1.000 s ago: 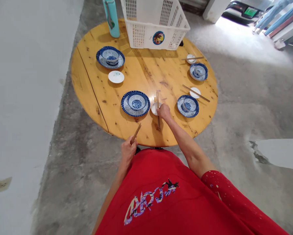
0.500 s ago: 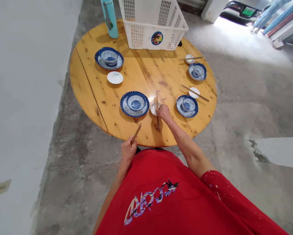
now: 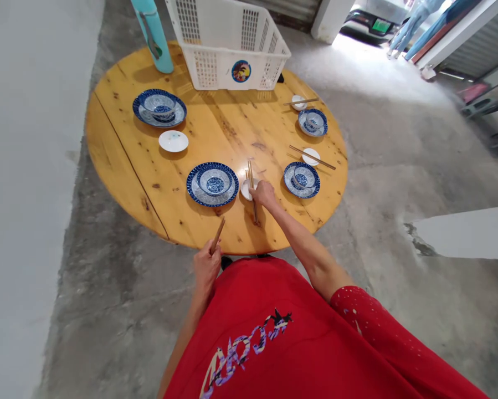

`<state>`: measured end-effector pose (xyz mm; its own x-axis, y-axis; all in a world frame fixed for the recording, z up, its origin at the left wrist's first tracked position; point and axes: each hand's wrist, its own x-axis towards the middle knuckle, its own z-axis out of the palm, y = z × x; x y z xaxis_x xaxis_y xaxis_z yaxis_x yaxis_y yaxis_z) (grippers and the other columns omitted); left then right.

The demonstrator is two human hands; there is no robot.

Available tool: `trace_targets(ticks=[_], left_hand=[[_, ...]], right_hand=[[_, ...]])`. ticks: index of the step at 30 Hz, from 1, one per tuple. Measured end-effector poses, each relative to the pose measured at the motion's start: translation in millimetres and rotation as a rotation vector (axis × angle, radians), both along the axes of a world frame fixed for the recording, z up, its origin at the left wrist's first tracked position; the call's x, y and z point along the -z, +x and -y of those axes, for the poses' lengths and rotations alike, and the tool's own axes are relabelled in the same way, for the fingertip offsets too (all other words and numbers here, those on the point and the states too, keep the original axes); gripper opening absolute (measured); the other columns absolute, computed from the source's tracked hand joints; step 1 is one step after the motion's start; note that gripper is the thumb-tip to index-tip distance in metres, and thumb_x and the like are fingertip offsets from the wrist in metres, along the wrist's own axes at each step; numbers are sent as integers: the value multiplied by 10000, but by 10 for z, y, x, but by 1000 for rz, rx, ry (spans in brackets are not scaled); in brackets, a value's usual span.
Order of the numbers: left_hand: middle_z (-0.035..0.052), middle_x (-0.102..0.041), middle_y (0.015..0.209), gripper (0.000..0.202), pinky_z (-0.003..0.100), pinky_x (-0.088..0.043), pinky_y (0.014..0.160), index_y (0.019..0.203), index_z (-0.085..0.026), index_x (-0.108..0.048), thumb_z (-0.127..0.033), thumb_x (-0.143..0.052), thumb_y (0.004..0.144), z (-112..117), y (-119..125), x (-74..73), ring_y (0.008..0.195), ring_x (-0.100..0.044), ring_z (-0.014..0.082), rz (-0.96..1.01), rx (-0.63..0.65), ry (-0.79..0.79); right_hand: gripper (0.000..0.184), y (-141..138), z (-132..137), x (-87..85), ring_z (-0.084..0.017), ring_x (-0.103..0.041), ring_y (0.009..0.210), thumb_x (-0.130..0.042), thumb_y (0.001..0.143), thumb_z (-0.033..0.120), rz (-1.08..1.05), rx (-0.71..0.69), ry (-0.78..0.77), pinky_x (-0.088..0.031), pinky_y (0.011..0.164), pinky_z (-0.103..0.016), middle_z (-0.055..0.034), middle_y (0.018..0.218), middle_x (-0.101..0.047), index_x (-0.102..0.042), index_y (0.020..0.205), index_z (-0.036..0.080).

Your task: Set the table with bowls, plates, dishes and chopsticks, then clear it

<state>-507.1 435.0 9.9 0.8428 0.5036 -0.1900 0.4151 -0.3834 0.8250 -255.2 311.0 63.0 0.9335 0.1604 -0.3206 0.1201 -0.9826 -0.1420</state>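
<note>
My right hand (image 3: 264, 193) is closed on a pair of chopsticks (image 3: 255, 209), which lie lengthwise across a small white dish (image 3: 244, 192) close to the table's front edge. Left of that dish, a patterned bowl (image 3: 214, 182) stands on a blue-rimmed plate (image 3: 191, 188). Just off the front edge, my left hand (image 3: 207, 265) grips more chopsticks (image 3: 218, 235), their ends pointing up toward the table; how many there are I cannot tell.
The round wooden table (image 3: 124, 177) also bears a white plastic basket (image 3: 215, 69), a turquoise bottle (image 3: 159, 47) and a white saucer (image 3: 173, 141). At right, chopsticks (image 3: 321, 161) rest across another white dish (image 3: 311, 155), beside a bowl on a plate (image 3: 291, 187).
The view has swung, so the table and its dishes sit further left in the picture. Both hands keep their chopsticks, and the right hand stays at the small dish.
</note>
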Motion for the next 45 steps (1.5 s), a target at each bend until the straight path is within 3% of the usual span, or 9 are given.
trace_targets(ticks=[5, 9, 15, 18, 21, 24, 30, 37, 45], left_hand=[[33, -700, 733, 324, 239, -420, 635, 766, -190, -692, -381, -459, 884, -29, 79, -105, 656, -617, 148, 41, -42, -64], [35, -673, 702, 364, 233, -385, 544, 682, -175, -642, -396, -439, 888, -38, 177, -252, 551, -529, 118, 22, -34, -299], [-39, -439, 484, 390, 224, -222, 440, 651, -155, -618, -465, -515, 865, 80, 183, -354, 431, -292, 73, -45, 188, -616], [-35, -398, 465, 509, 220, -218, 454, 573, -150, -575, -558, -523, 871, 237, 152, -355, 459, -296, 71, -40, 272, -681], [-22, -469, 502, 512, 219, -211, 454, 596, -148, -553, -580, -535, 870, 411, 145, -383, 456, -295, 59, -22, 252, -769], [-34, -450, 486, 491, 219, -192, 444, 608, -146, -550, -567, -562, 860, 518, 162, -475, 434, -282, 49, -27, 194, -773], [-23, -579, 657, 439, 199, -230, 435, 954, -141, -602, -567, -529, 879, 692, 225, -704, 440, -344, 44, 79, 110, -748], [-22, -566, 677, 482, 203, -297, 464, 991, -131, -597, -591, -496, 890, 916, -2, -578, 470, -412, 60, 9, 102, -650], [-19, -561, 672, 455, 199, -248, 468, 955, -135, -616, -568, -480, 922, 771, -207, -536, 468, -368, 51, 19, 15, -658]], right_hand=[[331, -243, 90, -164, -255, -685, 1018, -497, 939, 340, 78, -26, 163, -479, 863, -279, -155, 1008, -746, -737, 987, 117], [285, -787, 116, -227, -167, -696, 870, -504, 939, 325, -44, -142, 520, -491, 798, -235, -48, 940, -746, -728, 1033, 176], [319, -1404, 122, -273, -172, -657, 984, -632, 860, 391, -242, -307, 962, -527, 799, -260, -76, 1135, -676, -714, 1105, 204], [313, -1506, 170, -330, -134, -654, 715, -603, 871, 466, -466, -262, 1078, -509, 567, -225, -44, 990, -680, -732, 977, 201], [376, -1535, 248, -350, -94, -529, 443, -591, 857, 539, -714, -156, 1167, -385, 377, -209, 16, 690, -608, -698, 826, 180], [382, -1494, 311, -308, -104, -509, 419, -630, 811, 554, -787, -66, 1232, -373, 379, -213, 36, 560, -555, -663, 733, 181], [311, -1227, 477, -214, -129, -573, 640, -696, 762, 479, -497, 90, 1376, -443, 588, -232, -16, 684, -674, -734, 727, 172], [338, -919, 663, -176, -123, -546, 584, -703, 744, 500, -427, 219, 1423, -368, 526, -237, -44, 685, -683, -720, 700, 165], [329, -793, 510, -151, -114, -523, 569, -723, 729, 495, -424, 260, 1460, -332, 512, -242, -36, 688, -682, -747, 749, 167]])
